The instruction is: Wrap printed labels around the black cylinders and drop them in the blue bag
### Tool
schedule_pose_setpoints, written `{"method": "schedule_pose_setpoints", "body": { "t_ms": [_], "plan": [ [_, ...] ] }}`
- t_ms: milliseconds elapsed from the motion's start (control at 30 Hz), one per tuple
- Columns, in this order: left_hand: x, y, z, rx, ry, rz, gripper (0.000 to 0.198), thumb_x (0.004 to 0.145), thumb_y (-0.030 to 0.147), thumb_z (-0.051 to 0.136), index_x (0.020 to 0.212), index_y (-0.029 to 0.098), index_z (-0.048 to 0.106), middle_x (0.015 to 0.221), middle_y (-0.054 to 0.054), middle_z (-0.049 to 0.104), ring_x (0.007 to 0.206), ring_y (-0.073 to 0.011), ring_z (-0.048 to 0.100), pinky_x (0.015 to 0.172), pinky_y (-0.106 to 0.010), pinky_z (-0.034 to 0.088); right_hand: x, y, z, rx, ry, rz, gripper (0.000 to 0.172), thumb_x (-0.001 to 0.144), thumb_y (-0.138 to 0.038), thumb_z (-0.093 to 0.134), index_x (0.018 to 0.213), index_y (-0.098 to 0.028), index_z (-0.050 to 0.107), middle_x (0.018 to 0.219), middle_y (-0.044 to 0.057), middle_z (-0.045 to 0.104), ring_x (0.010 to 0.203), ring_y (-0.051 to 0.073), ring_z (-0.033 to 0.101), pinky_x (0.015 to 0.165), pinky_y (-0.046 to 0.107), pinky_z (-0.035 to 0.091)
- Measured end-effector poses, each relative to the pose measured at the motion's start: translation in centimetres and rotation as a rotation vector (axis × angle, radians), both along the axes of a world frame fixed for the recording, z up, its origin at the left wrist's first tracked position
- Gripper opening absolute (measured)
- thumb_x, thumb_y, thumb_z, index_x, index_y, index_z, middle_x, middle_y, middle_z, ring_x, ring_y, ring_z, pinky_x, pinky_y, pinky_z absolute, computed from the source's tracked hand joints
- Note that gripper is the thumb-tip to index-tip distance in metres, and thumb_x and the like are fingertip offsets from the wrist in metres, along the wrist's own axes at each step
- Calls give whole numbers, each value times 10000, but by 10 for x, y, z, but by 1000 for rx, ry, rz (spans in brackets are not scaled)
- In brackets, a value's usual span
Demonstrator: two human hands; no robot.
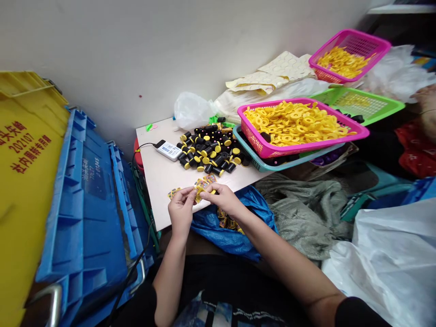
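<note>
Over the near edge of the white table (160, 172), a small yellow printed sticker-like piece (198, 196) is between my two hands. My left hand (182, 206) pinches it between thumb and fingertips. My right hand (223, 199) is closed, its thumb and finger meeting the piece from the other side. A bit of yellow shows inside my curled right fingers; the rest of it is hidden. More printed pieces (209, 178) lie just beyond my hands, with others (173, 193) beside my left fingers. Past them is a pile of black cylinders with yellow ends (204, 150).
A white cabled device (168, 150) lies left of the pile. Pink basket (262, 147) of yellow rings rests on a light-blue basket (264, 167). Below my right forearm is a blue bag (250, 200) with printed pieces. Blue crates (85, 218) stand left; another person's hand (427, 106) is far right.
</note>
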State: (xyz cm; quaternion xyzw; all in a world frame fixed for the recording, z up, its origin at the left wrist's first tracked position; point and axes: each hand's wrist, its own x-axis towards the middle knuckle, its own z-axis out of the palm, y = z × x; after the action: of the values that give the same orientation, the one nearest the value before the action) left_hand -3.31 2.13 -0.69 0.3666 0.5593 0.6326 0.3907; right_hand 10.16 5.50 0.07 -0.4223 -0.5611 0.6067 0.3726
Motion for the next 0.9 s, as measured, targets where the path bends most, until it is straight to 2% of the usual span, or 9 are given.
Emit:
{"method": "schedule_pose_setpoints", "body": {
  "t_ms": [67, 167, 233, 300, 400, 500, 733, 900],
  "plan": [
    [0, -1, 2, -20, -17, 10, 269, 650, 376, 767, 771, 139, 728, 669, -25, 690, 559, -100, 591, 536, -208, 484, 4, -4, 3, -20, 55, -24, 273, 692, -411, 687, 612, -180, 565, 576, -39, 503, 607, 116, 459, 638, 258, 371],
    [0, -3, 3, -51, -85, 3, 304, 599, 408, 794, 743, 145, 744, 731, -52, 727, 635, -141, 639, 591, -244, 517, 17, -10, 10, -150, 310, -108, 196, 711, -366, 642, 813, -200, 622, 676, -26, 572, 664, 129, 529, 664, 259, 417],
    [0, -4, 1, -74, -112, -29, 327, 580, 428, 804, 739, 147, 752, 749, -60, 737, 664, -161, 657, 620, -264, 529, 28, -11, 17, -253, 469, -160, 255, 691, -305, 656, 925, -214, 614, 764, -15, 619, 712, 133, 585, 710, 266, 457],
    [2, -6, -2, -91, -128, -76, 335, 586, 437, 802, 750, 148, 758, 745, -61, 741, 672, -167, 664, 640, -272, 532, 36, -12, 25, -280, 543, -172, 302, 664, -254, 711, 944, -218, 604, 831, -5, 648, 773, 142, 633, 786, 282, 483],
    [5, -8, -7, -107, -145, -130, 336, 615, 433, 793, 788, 146, 763, 735, -57, 740, 672, -166, 667, 672, -280, 532, 37, -14, 34, -207, 604, -201, 288, 665, -254, 768, 881, -229, 580, 900, -10, 659, 899, 162, 664, 868, 300, 495],
    [9, -9, -10, -115, -149, -168, 337, 638, 432, 782, 811, 144, 764, 701, -49, 730, 662, -162, 662, 679, -279, 527, 28, -16, 34, -152, 682, -255, 281, 708, -317, 766, 805, -233, 515, 937, -26, 656, 1013, 186, 653, 908, 333, 504],
    [16, -12, -8, -121, -129, -197, 337, 651, 444, 768, 805, 143, 763, 667, -36, 711, 590, -137, 616, 620, -262, 506, 14, -19, 20, -91, 702, -287, 322, 823, -509, 617, 843, -251, 425, 987, -11, 667, 1139, 202, 599, 950, 415, 494],
    [22, -12, -3, -130, -227, -215, 358, 628, 475, 771, 775, 150, 757, 593, -19, 676, 559, -141, 610, 614, -278, 516, 12, -19, 7, 52, 566, -259, 279, 873, -493, 553, 861, -248, 421, 1068, 8, 643, 1126, 187, 596, 991, 403, 456]
  ]
}}
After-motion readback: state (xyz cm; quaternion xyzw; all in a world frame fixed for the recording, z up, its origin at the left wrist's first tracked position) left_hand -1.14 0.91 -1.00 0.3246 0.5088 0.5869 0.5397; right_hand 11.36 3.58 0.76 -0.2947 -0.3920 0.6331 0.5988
